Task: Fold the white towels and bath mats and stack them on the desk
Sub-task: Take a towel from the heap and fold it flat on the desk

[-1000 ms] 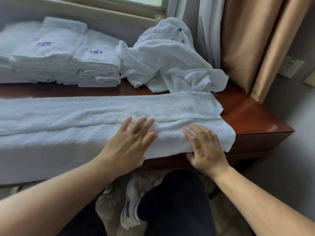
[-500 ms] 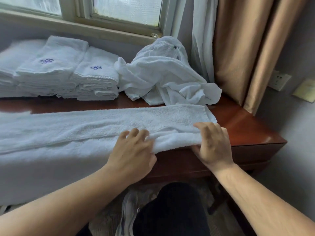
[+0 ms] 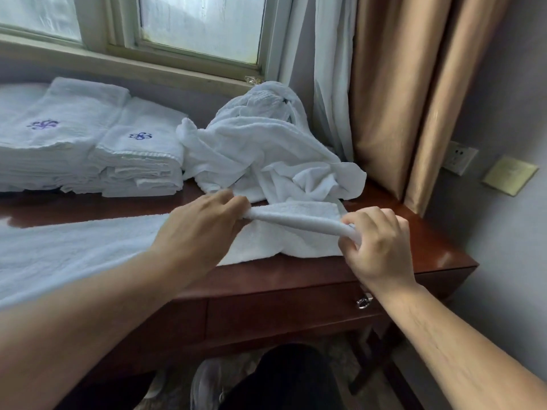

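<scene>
White towel [image 3: 74,247] on desk [image 3: 296,276], pinched by left hand [image 3: 198,229] and right hand [image 3: 379,247].

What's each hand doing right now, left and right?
Left hand: closed, pinching the lifted end of the long white towel.
Right hand: closed, gripping the same lifted end at its other corner.

Soft grey daylight comes through the window [image 3: 201,28]; the desk [image 3: 438,247] top shows glare, room edges bend, both forearms look slightly blurred
</scene>
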`<state>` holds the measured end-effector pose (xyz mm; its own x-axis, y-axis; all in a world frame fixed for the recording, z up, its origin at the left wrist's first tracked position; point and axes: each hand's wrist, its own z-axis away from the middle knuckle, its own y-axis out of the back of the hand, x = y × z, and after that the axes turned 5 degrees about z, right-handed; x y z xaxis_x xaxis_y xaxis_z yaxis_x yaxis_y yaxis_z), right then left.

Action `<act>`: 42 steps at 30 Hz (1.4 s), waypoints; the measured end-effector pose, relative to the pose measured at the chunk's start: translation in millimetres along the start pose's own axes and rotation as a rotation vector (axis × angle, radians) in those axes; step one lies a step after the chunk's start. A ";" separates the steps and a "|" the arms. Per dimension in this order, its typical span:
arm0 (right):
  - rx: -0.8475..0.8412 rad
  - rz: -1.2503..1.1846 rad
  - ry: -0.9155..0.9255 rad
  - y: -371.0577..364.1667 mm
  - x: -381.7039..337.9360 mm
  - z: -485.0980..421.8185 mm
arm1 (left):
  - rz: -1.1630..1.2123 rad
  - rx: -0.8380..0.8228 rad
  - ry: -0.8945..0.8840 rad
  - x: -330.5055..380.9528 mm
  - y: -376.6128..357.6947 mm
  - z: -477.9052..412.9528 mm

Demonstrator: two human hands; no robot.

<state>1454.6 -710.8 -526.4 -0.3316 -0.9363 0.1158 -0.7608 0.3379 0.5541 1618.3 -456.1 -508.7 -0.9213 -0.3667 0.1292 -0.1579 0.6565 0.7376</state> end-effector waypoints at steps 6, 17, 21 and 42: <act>-0.131 -0.159 -0.275 -16.7 29.1 -20.1 | -0.140 -0.158 -0.059 -31.7 -7.6 -19.9; -0.479 -0.483 -0.568 -73.8 48.4 -63.1 | -0.018 -0.353 0.018 -76.9 -35.8 -48.4; -0.521 -0.163 -0.487 -92.9 39.3 -76.3 | 0.079 -0.514 0.184 -89.6 -49.1 -55.9; -0.680 -0.918 -0.103 -68.0 -207.9 -55.7 | 0.129 -0.366 0.408 -87.7 29.4 64.4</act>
<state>1606.4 -544.5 -542.3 0.1244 -0.7798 -0.6135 -0.2906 -0.6199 0.7289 1671.5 -362.2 -541.0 -0.7012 -0.5717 0.4261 0.1476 0.4683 0.8712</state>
